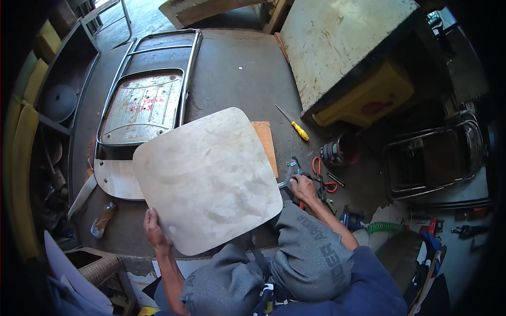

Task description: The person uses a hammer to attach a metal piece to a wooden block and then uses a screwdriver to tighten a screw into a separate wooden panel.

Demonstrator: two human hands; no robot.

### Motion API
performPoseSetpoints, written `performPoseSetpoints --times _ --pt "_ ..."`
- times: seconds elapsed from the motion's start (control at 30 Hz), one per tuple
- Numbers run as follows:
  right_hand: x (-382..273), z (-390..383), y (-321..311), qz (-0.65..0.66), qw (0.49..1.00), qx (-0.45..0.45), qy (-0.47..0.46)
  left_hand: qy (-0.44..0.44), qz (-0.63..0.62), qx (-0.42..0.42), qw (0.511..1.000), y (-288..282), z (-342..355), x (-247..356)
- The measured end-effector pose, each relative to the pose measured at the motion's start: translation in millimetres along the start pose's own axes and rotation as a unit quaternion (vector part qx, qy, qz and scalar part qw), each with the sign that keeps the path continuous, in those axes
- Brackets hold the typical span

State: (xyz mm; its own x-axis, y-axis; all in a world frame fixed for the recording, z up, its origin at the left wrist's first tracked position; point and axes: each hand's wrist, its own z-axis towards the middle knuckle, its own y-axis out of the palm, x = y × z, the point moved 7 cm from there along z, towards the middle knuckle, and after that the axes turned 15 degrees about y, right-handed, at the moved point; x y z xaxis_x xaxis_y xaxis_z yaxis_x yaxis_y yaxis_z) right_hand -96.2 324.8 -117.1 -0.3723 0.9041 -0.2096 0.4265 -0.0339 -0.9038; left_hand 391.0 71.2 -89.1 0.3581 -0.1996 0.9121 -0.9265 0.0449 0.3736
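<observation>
A pale, square board with rounded corners [211, 179] lies tilted across my lap and the near edge of the workbench. My left hand [157, 230] is closed on its lower left edge, thumb along the rim. Beyond the board's right edge, my right hand [302, 188] reaches into a cluster of hand tools. Its fingers are curled round something with a grey metal end, whose kind I cannot make out. Beside that hand lies a red-handled tool [317, 166]. Behind the board, a metal folding chair frame [180, 100] with a worn metal seat panel [139, 108] rests flat on the bench.
A yellow-handled screwdriver [300, 130] and a stained paint can [337, 151] stand to the right on the dark workbench [226, 68]. A wooden piece [268, 150] juts from under the board. At left are a second pale panel [118, 179] and a plastic bottle [104, 219].
</observation>
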Motion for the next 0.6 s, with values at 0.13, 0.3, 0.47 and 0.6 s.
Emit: performPoseSetpoints --times 0.13,0.3,0.47,0.6 --pt "41 -12 -34 -0.125 0.986 -0.049 0.103 -0.018 0.063 -0.067 0.996 41 43 -46" --pt "-15 61 -71 0.065 0.996 0.066 -0.008 -0.020 0.309 -0.150 0.939 47 40 -106" --pt "-31 161 -47 -0.007 0.990 0.134 -0.031 0.201 0.613 -0.155 0.749 128 1 -67" --pt "-38 202 -39 -0.045 0.997 0.060 -0.027 0.259 0.498 -0.324 0.761 266 28 -91"
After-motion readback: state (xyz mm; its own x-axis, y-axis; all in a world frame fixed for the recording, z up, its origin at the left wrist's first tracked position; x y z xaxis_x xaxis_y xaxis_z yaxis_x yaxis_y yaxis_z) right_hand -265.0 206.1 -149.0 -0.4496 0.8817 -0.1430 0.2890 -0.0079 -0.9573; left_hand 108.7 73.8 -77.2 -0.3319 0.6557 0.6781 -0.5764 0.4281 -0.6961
